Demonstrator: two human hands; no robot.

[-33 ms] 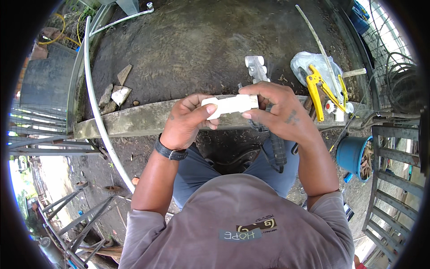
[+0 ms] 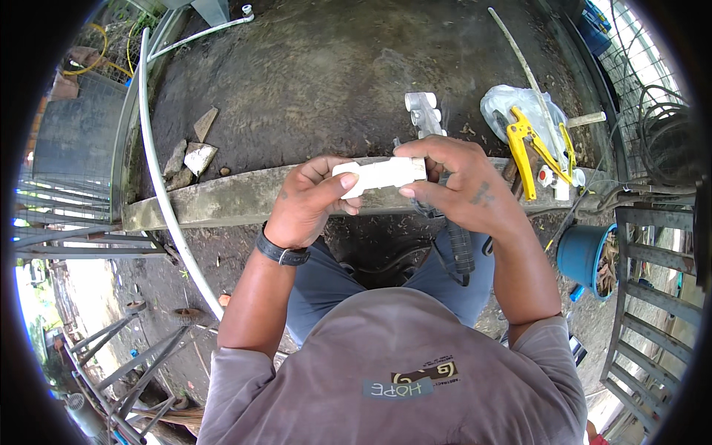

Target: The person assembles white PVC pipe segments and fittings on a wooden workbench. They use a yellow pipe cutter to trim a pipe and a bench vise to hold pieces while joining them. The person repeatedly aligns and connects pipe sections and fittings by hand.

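A white plastic pipe fitting (image 2: 378,175) lies level between my two hands, above the low concrete ledge. My left hand (image 2: 311,194) is closed round its left end, thumb across the near face and fingers behind. At the other end, my right hand (image 2: 463,178) pinches the fitting between thumb and forefinger. Just beyond the right hand is a row of white fittings (image 2: 421,102), partly wrapped in clear plastic. Below that hand, a dark tool with a ribbed handle (image 2: 461,252) rests by my right thigh; its upper part is hidden.
Yellow-handled pipe cutters (image 2: 523,156) lie on the ledge (image 2: 245,191) at right, beside a clear plastic bag (image 2: 504,98). A long white pipe (image 2: 159,178) curves along my left. Broken stone pieces (image 2: 199,156) sit at far left. A blue bucket (image 2: 578,256) stands right.
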